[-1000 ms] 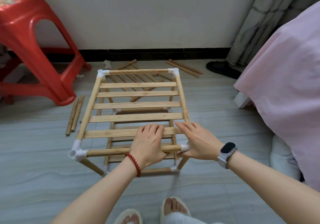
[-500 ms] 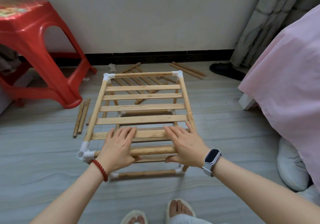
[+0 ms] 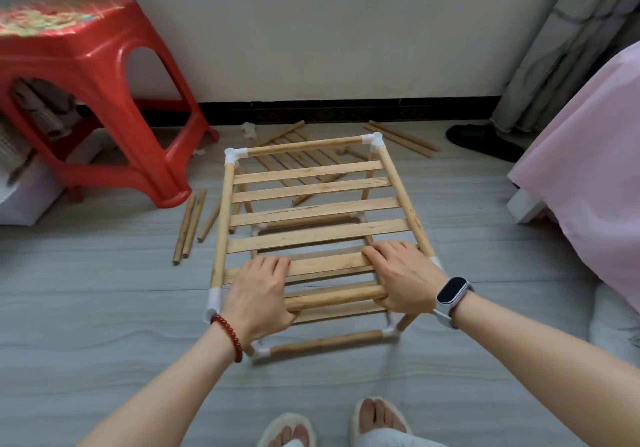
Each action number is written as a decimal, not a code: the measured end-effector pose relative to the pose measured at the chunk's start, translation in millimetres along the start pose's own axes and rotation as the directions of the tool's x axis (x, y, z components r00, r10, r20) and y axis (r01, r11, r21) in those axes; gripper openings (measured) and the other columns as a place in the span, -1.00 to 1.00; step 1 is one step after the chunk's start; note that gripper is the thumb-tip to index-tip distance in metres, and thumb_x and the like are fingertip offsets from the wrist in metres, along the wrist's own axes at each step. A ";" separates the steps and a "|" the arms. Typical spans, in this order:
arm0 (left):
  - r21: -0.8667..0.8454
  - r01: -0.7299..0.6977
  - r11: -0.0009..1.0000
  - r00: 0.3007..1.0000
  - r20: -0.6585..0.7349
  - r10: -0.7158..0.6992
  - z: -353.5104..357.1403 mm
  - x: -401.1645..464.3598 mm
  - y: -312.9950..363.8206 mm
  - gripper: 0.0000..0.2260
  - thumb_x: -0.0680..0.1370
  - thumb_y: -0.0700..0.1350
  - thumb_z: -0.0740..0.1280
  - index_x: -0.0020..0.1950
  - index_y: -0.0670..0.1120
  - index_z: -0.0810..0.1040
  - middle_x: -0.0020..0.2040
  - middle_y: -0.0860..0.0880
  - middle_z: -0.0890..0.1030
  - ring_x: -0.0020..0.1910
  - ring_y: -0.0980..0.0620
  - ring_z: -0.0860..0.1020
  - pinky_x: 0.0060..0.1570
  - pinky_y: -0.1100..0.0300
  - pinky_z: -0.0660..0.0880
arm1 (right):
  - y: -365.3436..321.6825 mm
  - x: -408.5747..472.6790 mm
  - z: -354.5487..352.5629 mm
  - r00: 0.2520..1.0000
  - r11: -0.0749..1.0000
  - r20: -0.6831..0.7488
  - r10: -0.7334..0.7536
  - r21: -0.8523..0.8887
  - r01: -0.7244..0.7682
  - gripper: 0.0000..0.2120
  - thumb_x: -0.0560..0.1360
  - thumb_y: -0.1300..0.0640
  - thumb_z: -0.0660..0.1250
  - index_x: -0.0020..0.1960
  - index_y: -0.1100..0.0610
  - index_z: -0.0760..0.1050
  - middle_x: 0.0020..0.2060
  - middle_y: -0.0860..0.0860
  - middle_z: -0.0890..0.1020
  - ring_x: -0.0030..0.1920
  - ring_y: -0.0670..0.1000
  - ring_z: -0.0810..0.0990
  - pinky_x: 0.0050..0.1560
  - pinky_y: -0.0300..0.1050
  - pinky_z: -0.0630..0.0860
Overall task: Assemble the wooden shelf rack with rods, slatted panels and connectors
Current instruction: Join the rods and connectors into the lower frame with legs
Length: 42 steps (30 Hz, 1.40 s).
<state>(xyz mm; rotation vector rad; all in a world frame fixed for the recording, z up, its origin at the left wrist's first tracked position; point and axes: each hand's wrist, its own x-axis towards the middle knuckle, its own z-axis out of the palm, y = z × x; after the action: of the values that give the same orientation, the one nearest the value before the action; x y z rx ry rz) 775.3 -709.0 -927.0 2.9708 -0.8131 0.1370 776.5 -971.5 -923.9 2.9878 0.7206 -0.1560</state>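
The wooden shelf rack [image 3: 311, 211] stands on the floor in front of me, with a slatted top panel [image 3: 308, 188] and white corner connectors [image 3: 235, 154]. My left hand [image 3: 258, 294] grips the front top rod [image 3: 332, 297] near its left end, fingers curled over the nearest slat and thumb under the rod. At the right end of that rod my right hand [image 3: 403, 277] grips the same way. The lower front rod [image 3: 325, 341] shows beneath my hands.
Loose rods [image 3: 190, 225] lie on the floor left of the rack; more rods [image 3: 401, 140] and a slatted panel [image 3: 294, 159] lie behind it. A red plastic stool [image 3: 104, 83] stands at left, a pink-covered bed [image 3: 588, 155] at right, a black slipper [image 3: 485, 141] by the curtain.
My fingers, which lay flat on the near slat, have curled, and both hands now grip the front rod. The left hand slid left along the rod from beside the right hand.
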 end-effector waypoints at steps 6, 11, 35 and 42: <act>0.037 0.077 0.996 0.996 0.048 -0.079 6.8 5.3 17.1 -0.45 0.42 0.30 0.19 0.23 -0.06 0.36 0.11 -0.01 0.46 0.02 0.04 0.37 0.10 0.20 0.31 | 16.0 -1.0 -4.0 0.999 0.999 0.025 -0.023 -0.026 0.024 -0.43 0.45 -0.11 0.27 0.38 0.08 0.25 0.22 0.02 0.43 0.14 0.05 0.42 0.20 -0.06 0.37; -0.124 -0.030 0.992 0.966 0.250 0.061 -15.7 18.6 26.0 -0.22 0.33 0.51 0.05 0.28 -0.03 0.38 0.14 0.02 0.47 0.10 0.01 0.43 0.16 0.11 0.37 | 42.1 -19.6 -14.0 0.977 0.963 0.085 0.197 -0.201 -0.177 -0.40 0.57 0.08 0.13 0.53 -0.04 -0.06 0.49 -0.04 0.13 0.49 0.04 0.08 0.44 0.18 -0.02; -0.062 -0.068 0.996 0.991 0.112 0.074 -23.9 1.9 -11.9 -0.61 0.54 0.23 0.11 0.32 0.19 0.42 0.23 0.17 0.48 0.26 0.12 0.35 0.31 0.06 0.11 | -42.0 -18.0 -36.2 0.982 0.976 0.189 0.025 0.209 -0.066 -0.38 0.32 -0.11 0.33 0.32 0.01 0.24 0.09 -0.01 0.30 0.02 -0.05 0.25 0.00 -0.19 0.33; -0.302 -0.241 0.922 0.953 0.103 0.283 -31.0 18.4 46.7 -0.73 0.58 0.08 0.16 0.20 0.07 0.52 0.03 0.09 0.58 -0.01 0.12 0.46 0.07 0.21 0.29 | 1.9 -56.4 -39.8 0.934 0.941 0.226 0.278 0.128 -0.312 -0.65 0.51 0.12 0.20 0.29 0.00 0.33 0.35 0.02 0.19 0.16 0.00 0.36 -0.04 -0.17 0.39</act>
<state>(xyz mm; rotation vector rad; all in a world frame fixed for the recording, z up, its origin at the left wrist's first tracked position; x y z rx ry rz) 765.1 -756.0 -892.8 2.6113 -1.1410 -0.1752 730.7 -995.1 -877.9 3.1210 0.2405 -0.5186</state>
